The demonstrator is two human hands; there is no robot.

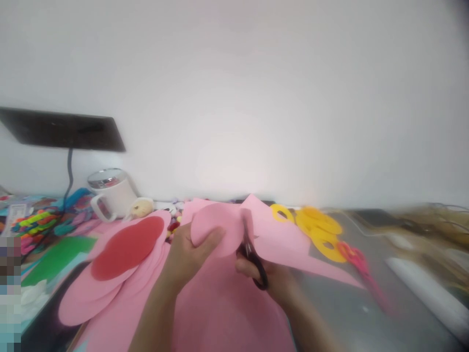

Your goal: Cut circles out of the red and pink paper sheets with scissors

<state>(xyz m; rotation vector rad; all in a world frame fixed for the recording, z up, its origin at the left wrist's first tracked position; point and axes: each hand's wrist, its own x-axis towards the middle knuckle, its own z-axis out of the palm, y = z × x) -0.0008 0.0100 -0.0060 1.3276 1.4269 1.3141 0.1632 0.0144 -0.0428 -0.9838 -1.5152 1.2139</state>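
My left hand [196, 254] is closed on a rounded piece of pink felt-like sheet [220, 225], thumb on top and fingers behind it. My right hand [256, 271] grips black-handled scissors [252, 252], whose blades point up at the edge of that rounded piece. To the right of the blades, a larger pink sheet [282, 239] spreads out with a pointed strip toward the right. More pink sheet [230, 308] lies beneath both hands. Left of my left arm, several pink ovals [88, 298] are piled with a red oval [128, 249] on top.
Yellow rings [318, 225] and pink-handled scissors [353, 256] lie to the right on the grey surface [330, 303]. A white lidded mug [113, 193] stands back left, near a dark panel [62, 129] on a stand. Green sheet [58, 259] and colourful hair ties [40, 220] fill the left side.
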